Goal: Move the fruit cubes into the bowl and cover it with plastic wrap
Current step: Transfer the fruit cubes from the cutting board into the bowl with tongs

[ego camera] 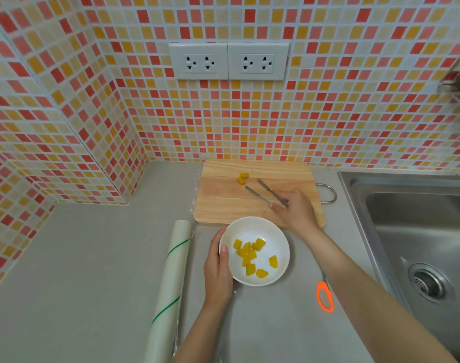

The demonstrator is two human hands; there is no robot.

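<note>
Here, right hand (295, 210) grips tongs (265, 192), open beside two fruit cubes (242, 178).

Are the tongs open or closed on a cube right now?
Open and empty. The tongs in the right hand have their tips spread apart, short of the two fruit cubes left on the cutting board.

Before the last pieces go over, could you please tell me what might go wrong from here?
1. The two fruit cubes left on the cutting board are small; the tongs in the right hand could let one slip onto the counter.
2. The left hand steadies the bowl only at its rim; a knock from the right arm may tip it.
3. The scissors lie beneath the right forearm and could be nudged towards the sink.
</note>
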